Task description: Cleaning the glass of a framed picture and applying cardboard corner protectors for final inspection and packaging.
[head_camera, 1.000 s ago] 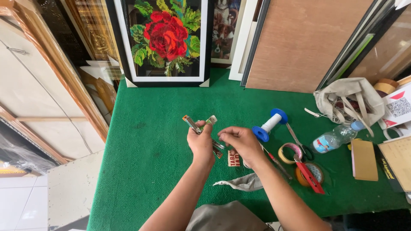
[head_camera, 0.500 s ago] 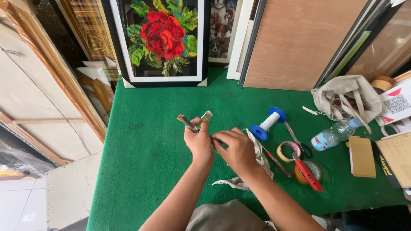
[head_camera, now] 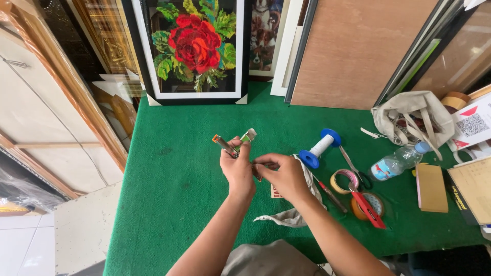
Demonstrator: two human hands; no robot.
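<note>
- Above the middle of the green tabletop (head_camera: 179, 174), held clear of the felt, sits a small hand tool (head_camera: 236, 144) gripped in the left hand (head_camera: 238, 171).
- Two slim arms fan out above the fist: one dark and metallic with an orange tip, the other pale green with a light end. It looks like a small plier-type tool or cutter, though its exact kind cannot be told.
- It appears light, rigid and narrow, and probably smooth on the metal arm. The safest hold seems to be low down, where the arms meet, which is where the left hand's fingers are wrapped tightly around it.
- The right hand (head_camera: 284, 176) meets the left just beside the tool's lower end, its thumb and forefinger closed together in a pinch. Whatever they pinch is too small to make out.
- Under and behind the right hand lies a crumpled grey cloth (head_camera: 291, 217), trailing toward the near edge.
- Just to the right stand a white spool with blue ends (head_camera: 319, 148), scissors (head_camera: 353, 166), a ring of tape (head_camera: 342, 180) and a red-handled knife (head_camera: 368, 208).
- Further toward the right edge rest a plastic bottle (head_camera: 394, 163), a tan block (head_camera: 430, 187) and a canvas bag (head_camera: 409, 115).
- Along the far edge leans a framed rose picture (head_camera: 194, 48), beside a brown board (head_camera: 358, 51).
</note>
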